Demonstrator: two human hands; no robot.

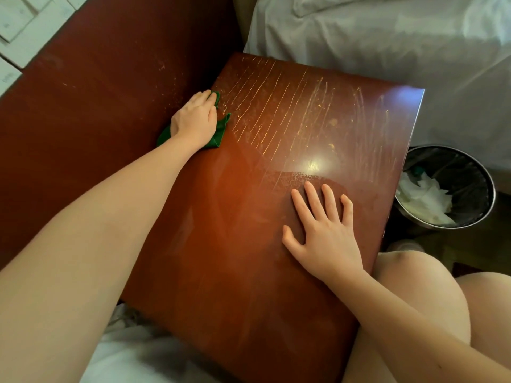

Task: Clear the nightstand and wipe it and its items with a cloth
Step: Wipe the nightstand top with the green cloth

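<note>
Green fabric cloth (220, 134), 10 o'clock on the tabletop: mostly covered by the left hand (195, 121); only its edges show.
White rectangular wall panels (25, 26), 10 o'clock: cut by the frame edge; markings illegible.
Round metal waste bin with black liner (467, 172), 3 o'clock: left rim hidden behind the reddish-brown wooden nightstand (235, 244); small green item (418, 171) inside unidentifiable.

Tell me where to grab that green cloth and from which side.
Pinch the loose fold of the green cloth that sticks out right of the left hand, coming from above on the open nightstand side; its other edge lies tight against the wooden panel.
</note>
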